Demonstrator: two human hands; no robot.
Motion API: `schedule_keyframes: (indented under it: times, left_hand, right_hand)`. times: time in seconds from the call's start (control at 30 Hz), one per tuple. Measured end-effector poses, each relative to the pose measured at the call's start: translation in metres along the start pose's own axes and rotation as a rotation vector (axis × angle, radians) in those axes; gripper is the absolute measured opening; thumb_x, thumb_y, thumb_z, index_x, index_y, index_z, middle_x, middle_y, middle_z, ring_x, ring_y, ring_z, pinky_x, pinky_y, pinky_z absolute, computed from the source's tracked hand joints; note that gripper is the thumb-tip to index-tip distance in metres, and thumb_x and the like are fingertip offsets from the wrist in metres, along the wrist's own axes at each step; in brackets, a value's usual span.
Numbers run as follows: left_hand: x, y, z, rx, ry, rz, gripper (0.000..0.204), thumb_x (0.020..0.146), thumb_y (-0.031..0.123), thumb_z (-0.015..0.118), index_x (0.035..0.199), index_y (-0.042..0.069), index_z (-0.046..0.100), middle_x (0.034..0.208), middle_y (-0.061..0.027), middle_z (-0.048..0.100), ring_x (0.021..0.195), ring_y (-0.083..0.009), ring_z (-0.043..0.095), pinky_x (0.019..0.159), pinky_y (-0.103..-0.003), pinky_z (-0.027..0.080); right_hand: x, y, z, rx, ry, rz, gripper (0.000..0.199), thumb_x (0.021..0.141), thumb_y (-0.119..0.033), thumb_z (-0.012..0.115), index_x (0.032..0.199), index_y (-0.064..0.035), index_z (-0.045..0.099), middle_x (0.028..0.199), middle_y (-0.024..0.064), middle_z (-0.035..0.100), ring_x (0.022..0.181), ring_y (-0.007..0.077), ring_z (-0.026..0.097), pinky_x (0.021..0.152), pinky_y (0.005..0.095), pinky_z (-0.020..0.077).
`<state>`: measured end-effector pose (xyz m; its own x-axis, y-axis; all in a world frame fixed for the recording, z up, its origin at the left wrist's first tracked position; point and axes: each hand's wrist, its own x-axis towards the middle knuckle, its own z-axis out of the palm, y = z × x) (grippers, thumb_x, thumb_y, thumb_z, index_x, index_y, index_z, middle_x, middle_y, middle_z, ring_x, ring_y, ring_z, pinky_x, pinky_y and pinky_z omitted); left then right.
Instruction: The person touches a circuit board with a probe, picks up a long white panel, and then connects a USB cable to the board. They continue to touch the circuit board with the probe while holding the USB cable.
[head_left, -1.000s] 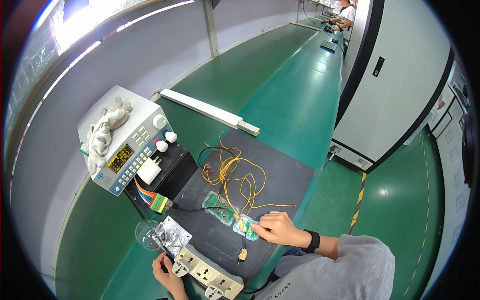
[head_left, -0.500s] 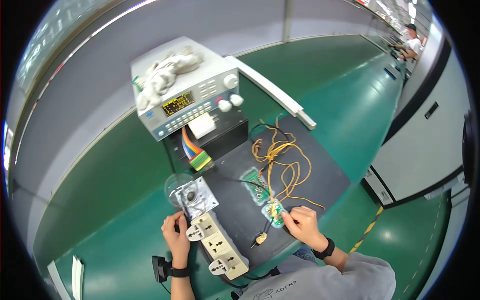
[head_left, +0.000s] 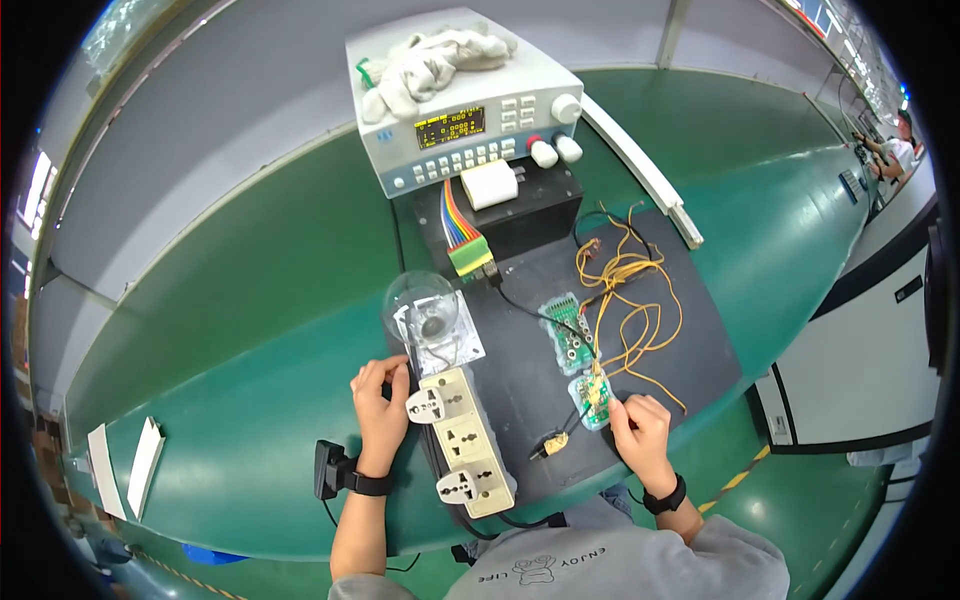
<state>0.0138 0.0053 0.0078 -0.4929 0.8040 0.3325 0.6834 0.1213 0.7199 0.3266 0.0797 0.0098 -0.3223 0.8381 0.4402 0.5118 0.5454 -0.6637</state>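
Observation:
My left hand [head_left: 382, 412] rests at the left edge of the dark board [head_left: 530, 440], fingers curled together by a clear glass bulb [head_left: 421, 308] and a cream power strip [head_left: 462, 442]. What its fingertips hold, if anything, is hidden. My right hand [head_left: 643, 438] is closed, its thumb against the right edge of a small green circuit board [head_left: 592, 401]. Just beyond lies a larger green circuit board [head_left: 567, 335]. Loose yellow wires [head_left: 650, 318] run from the boards. A short black lead with a yellow-wrapped plug [head_left: 553, 446] lies left of my right hand.
Behind the board, a grey bench power supply [head_left: 465, 110] stands on a black box [head_left: 545, 200], white gloves [head_left: 435, 65] on top. A rainbow ribbon cable [head_left: 458, 215] hangs down. White channel strips [head_left: 630, 160] lie at right. A person [head_left: 890, 155] sits far right.
The view has tilted and shifted, so the bench appears higher and farther right. Both hands keep about the same places beside the power strip and the small circuit board.

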Motion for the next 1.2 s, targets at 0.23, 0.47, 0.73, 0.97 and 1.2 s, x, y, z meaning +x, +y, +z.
schedule_keyframes:
  times: [0.23, 0.47, 0.73, 0.97, 1.2]
  left_hand:
    - [-0.003, -0.001, 0.002, -0.037, -0.006, -0.054, 0.012, 0.087, 0.011, 0.058, 0.093, 0.002, 0.064, 0.074, -0.0059, 0.057, 0.071, -0.0176, 0.053, 0.073, -0.030, 0.038]
    - [-0.001, 0.000, 0.000, -0.052, 0.000, -0.049, 0.011, 0.086, 0.010, 0.059, 0.093, 0.004, 0.065, 0.073, -0.0044, 0.056, 0.070, -0.0175, 0.052, 0.076, -0.030, 0.036]
    - [0.000, -0.002, 0.002, -0.060, 0.005, -0.036, 0.011, 0.086, 0.010, 0.059, 0.093, 0.004, 0.065, 0.074, -0.0038, 0.058, 0.071, -0.0168, 0.052, 0.074, -0.030, 0.037]
    - [-0.002, -0.003, 0.004, -0.113, 0.004, -0.050, 0.011, 0.086, 0.011, 0.060, 0.092, 0.004, 0.065, 0.073, -0.0033, 0.057, 0.070, -0.0165, 0.052, 0.074, -0.030, 0.038]
    - [-0.003, -0.006, 0.003, -0.091, 0.026, -0.038, 0.010, 0.085, 0.011, 0.060, 0.091, 0.005, 0.065, 0.074, -0.0038, 0.058, 0.070, -0.0167, 0.053, 0.074, -0.031, 0.038]
  right_hand:
    - [0.000, -0.001, 0.000, 0.032, 0.010, 0.001, 0.035, 0.080, -0.001, 0.063, 0.053, 0.0000, 0.040, 0.049, 0.0090, 0.038, 0.044, 0.0226, 0.033, 0.045, 0.0353, 0.0242]
    - [0.001, -0.005, 0.000, 0.016, 0.021, -0.038, 0.033, 0.080, -0.001, 0.063, 0.054, -0.0004, 0.042, 0.049, 0.0088, 0.038, 0.044, 0.0236, 0.033, 0.045, 0.0352, 0.0244]
    - [-0.005, -0.051, 0.004, -0.050, -0.149, 0.210, 0.027, 0.071, -0.015, 0.078, 0.062, -0.0013, 0.056, 0.047, 0.0056, 0.048, 0.038, 0.0131, 0.043, 0.040, 0.0277, 0.0313]
    - [-0.009, -0.040, 0.008, 0.204, -0.313, 0.450, 0.024, 0.077, -0.008, 0.073, 0.081, -0.0019, 0.050, 0.060, 0.0023, 0.058, 0.048, 0.0057, 0.050, 0.044, 0.0207, 0.0371]
    - [-0.008, -0.058, 0.013, 0.776, -0.416, 0.681, 0.044, 0.075, 0.003, 0.071, 0.102, -0.0057, 0.038, 0.087, 0.0068, 0.062, 0.071, 0.0095, 0.060, 0.052, 0.0203, 0.0483]
